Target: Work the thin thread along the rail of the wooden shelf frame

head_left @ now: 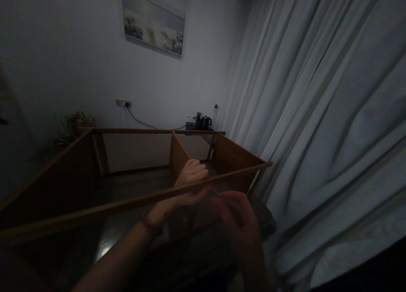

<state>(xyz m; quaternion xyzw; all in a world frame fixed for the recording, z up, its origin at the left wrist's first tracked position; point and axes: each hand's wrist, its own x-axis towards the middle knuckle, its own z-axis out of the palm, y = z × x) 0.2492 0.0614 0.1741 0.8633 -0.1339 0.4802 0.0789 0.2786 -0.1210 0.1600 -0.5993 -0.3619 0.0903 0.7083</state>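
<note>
A wooden frame with open bays stretches across the view, its front rail running from lower left to right. My left hand is closed round that rail where a wooden divider panel meets it, fingers on the far side and thumb below. A bracelet is on the left wrist. Just below the rail, my right hand pinches a thin straight rod, perhaps a screwdriver shaft. Its tip points up at the rail by my left thumb. Dim light and blur hide the tip's contact and any handle.
Long grey curtains hang along the right side. Behind the frame, a black kettle stands on a small stand by the wall. A cable runs from the wall socket. A picture hangs above.
</note>
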